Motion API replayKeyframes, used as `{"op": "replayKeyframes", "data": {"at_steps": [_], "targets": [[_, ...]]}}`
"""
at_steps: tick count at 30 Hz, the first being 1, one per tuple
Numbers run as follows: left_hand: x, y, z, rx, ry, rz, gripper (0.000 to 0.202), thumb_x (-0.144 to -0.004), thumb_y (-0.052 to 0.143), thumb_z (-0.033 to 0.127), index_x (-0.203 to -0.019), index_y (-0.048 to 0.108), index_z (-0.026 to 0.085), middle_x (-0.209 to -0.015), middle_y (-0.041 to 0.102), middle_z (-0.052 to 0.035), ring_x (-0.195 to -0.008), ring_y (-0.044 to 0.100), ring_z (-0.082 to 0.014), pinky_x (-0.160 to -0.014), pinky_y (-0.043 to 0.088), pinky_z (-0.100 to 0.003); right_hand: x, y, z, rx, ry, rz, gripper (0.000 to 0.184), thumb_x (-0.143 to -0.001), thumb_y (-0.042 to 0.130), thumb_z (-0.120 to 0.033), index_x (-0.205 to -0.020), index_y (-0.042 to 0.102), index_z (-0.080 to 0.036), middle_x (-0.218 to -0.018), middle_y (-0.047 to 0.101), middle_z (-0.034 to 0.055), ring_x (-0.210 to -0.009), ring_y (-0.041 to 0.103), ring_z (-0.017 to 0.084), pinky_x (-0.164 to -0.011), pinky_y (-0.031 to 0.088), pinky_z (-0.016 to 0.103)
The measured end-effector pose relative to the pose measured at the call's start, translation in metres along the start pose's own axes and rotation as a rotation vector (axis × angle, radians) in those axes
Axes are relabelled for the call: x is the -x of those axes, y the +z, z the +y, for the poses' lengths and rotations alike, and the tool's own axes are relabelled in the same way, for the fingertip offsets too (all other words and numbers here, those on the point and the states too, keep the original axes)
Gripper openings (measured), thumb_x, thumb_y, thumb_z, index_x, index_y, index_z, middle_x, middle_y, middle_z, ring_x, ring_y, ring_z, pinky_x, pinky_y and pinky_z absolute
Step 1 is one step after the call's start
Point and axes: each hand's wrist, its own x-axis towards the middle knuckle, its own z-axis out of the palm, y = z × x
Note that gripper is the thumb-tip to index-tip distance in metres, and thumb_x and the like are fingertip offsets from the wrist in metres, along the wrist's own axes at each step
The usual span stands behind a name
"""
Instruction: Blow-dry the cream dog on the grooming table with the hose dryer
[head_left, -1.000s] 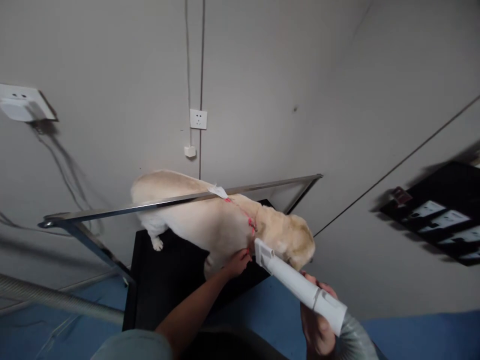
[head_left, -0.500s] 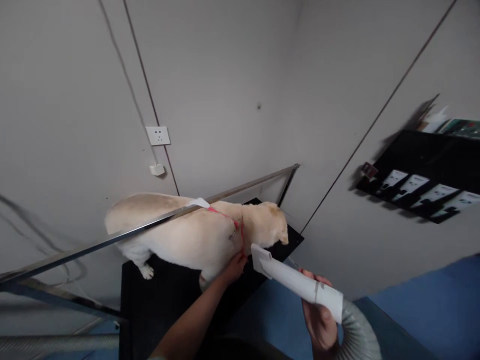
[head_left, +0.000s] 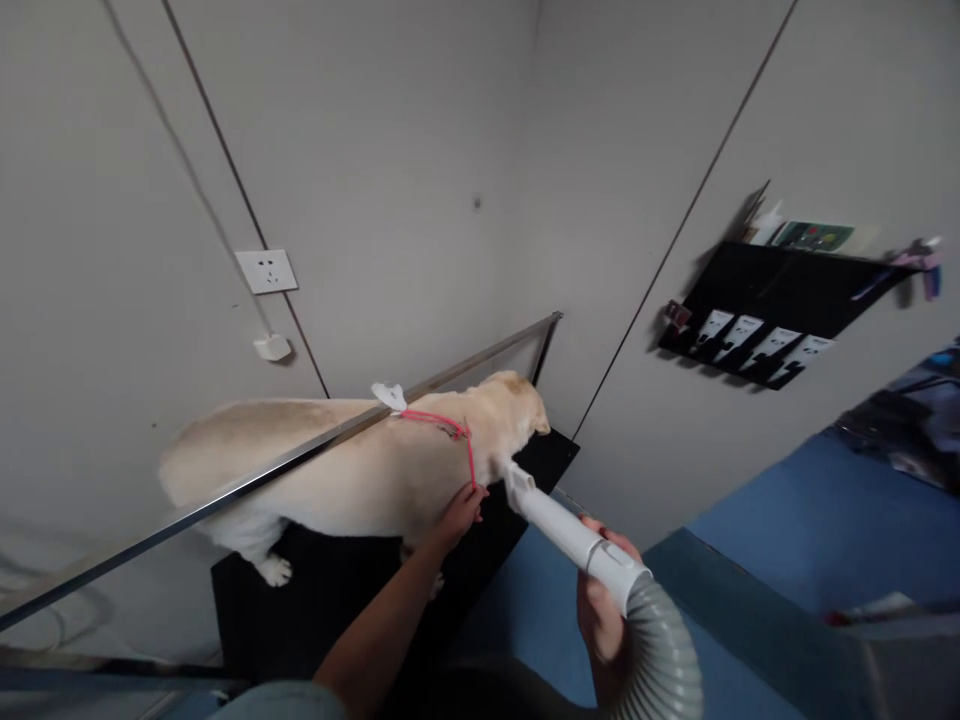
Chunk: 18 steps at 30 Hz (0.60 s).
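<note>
A cream-coloured dog (head_left: 352, 470) stands on a black table (head_left: 330, 600), its head turned toward the wall corner. A pink leash (head_left: 442, 428) ties its neck to a steel bar (head_left: 300, 455) overhead. My left hand (head_left: 459, 512) rests against the dog's chest below the neck, fingers in the fur. My right hand (head_left: 604, 600) grips a white dryer nozzle (head_left: 559, 530) joined to a grey ribbed hose (head_left: 660, 660). The nozzle tip sits close to the dog's neck.
A wall socket (head_left: 266, 271) and a small white box (head_left: 271, 347) with cables are on the grey wall at left. A black wall shelf (head_left: 780, 310) with labels and items hangs at right. Blue floor (head_left: 787, 510) lies beyond the table.
The view has swung right and tilted. The dog turned its head away toward the corner. Both hands stay at its neck, with the nozzle following closer to the fur.
</note>
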Motion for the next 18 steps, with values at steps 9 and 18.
{"op": "replayKeyframes", "data": {"at_steps": [9, 18], "targets": [[0.008, -0.040, -0.017, 0.012, 0.055, -0.044, 0.033, -0.103, 0.074, 0.053, -0.089, 0.059, 0.027, -0.080, 0.052, 0.0066, -0.071, 0.045, -0.0151, -0.074, 0.045, -0.030, 0.025, 0.046, -0.006, -0.009, -0.091, 0.094, 0.057, -0.092, 0.096, -0.059, -0.143, 0.085, -0.036, -0.143, 0.094, 0.0069, -0.143, 0.086, 0.036, -0.127, 0.069, 0.057], [-0.016, -0.048, 0.004, 0.071, 0.003, -0.125, 0.007, -0.101, 0.069, 0.020, -0.106, 0.071, 0.024, -0.080, 0.063, 0.0007, -0.082, 0.058, -0.0228, -0.083, 0.051, -0.038, 0.047, 0.083, 0.001, 0.016, -0.058, -0.045, 0.067, -0.090, 0.103, -0.070, -0.146, 0.084, -0.039, -0.141, 0.095, 0.0081, -0.139, 0.088, 0.037, -0.120, 0.073, 0.057]]}}
